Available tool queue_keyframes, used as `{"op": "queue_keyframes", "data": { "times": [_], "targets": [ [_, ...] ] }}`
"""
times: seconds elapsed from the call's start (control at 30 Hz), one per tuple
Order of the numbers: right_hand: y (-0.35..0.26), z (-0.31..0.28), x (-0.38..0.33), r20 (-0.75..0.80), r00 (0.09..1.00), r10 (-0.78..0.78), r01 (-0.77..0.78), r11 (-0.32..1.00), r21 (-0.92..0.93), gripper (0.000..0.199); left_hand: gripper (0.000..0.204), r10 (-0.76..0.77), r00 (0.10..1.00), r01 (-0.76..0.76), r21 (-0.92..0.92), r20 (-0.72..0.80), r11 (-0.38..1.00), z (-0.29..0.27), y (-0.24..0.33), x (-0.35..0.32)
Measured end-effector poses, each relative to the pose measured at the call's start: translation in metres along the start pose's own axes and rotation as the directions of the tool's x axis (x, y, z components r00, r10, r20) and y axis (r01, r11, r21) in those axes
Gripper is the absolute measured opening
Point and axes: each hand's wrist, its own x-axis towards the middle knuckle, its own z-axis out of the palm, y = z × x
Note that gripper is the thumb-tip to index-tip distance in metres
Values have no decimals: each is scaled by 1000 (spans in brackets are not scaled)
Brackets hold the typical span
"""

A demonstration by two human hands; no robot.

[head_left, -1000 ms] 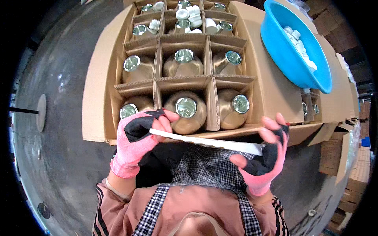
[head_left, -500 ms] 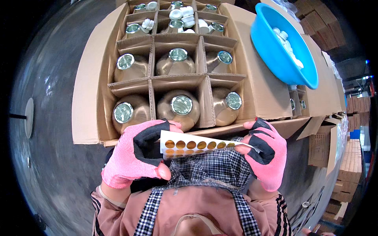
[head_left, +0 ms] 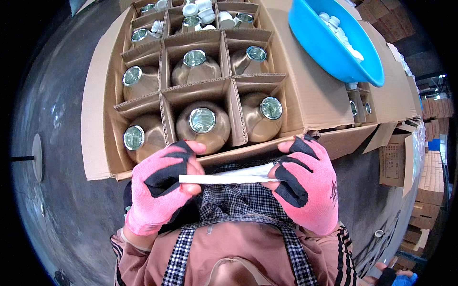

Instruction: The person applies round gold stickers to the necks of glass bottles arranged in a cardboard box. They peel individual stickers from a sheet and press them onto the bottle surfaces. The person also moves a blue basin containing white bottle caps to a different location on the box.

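Observation:
My right hand (head_left: 307, 188), in a pink and black glove with bare fingertips, pinches one end of a white sticker sheet (head_left: 224, 179). The sheet is seen nearly edge-on now, so its round gold stickers are hidden. At the other end, my left hand (head_left: 162, 186), gloved alike, has its thumb and fingers closed about the sheet. Just beyond both hands stands an open cardboard box (head_left: 98, 143) with dividers. In its compartments sit round brownish glass bottles (head_left: 202, 136) with silvery, open necks.
White plugs (head_left: 202, 9) lie among the far bottles. A blue basin (head_left: 329, 57) holding more white plugs rests on box flaps at the right. Another open box with bottles (head_left: 360, 108) stands beneath it. Stacked cartons (head_left: 429, 186) line the far right; grey floor (head_left: 62, 114) lies left.
The sheet has turned edge-on, hiding its gold stickers. My left hand has closed on its left end. The box and basin have shifted up and left in view.

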Motion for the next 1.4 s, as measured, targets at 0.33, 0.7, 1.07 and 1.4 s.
{"op": "queue_keyframes", "data": {
  "times": [0.33,0.7,1.07,1.4],
  "targets": [
    [0,7,8,65,998,10,-14,998,56,23,12,-86,996,87,79,-18,993,4,4,5],
    [-4,5,13,76,997,21,-23,999,27,21,9,-122,988,131,86,-100,988,8,8,4],
    [-7,13,18,-18,998,58,-56,994,89,19,6,-65,997,70,125,-43,990,3,4,5],
    [-12,14,17,-45,994,98,-96,995,29,17,11,-161,983,165,38,-89,986,2,6,4]
  ]
}}
